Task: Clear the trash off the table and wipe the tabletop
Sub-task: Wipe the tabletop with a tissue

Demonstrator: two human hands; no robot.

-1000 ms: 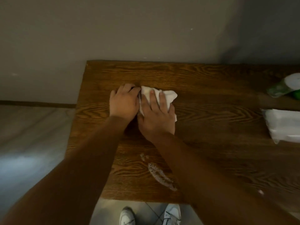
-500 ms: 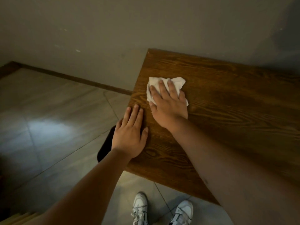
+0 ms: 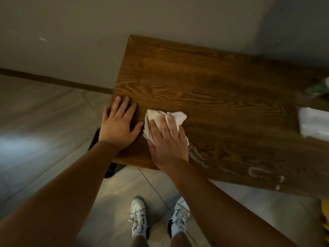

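Observation:
A dark wooden table [image 3: 204,82] stands against a grey wall. My right hand [image 3: 167,139] presses a crumpled white paper towel [image 3: 178,117] flat on the tabletop near the left front corner. My left hand [image 3: 118,124] lies flat beside it at the table's left edge, fingers spread, holding nothing. Whitish smears [image 3: 252,171] streak the wood along the front edge, to the right of my right forearm.
A white tissue pack [image 3: 314,124] and a green wrapper [image 3: 318,89] lie at the table's right side. A black bin [image 3: 109,171] sits on the tiled floor under the left corner, mostly hidden by my left arm. My white shoes [image 3: 138,221] stand below.
My right hand has slid the towel toward me along the tabletop. The left hand stayed flat at the left edge. The view swung back right, showing the tissue pack and smears again.

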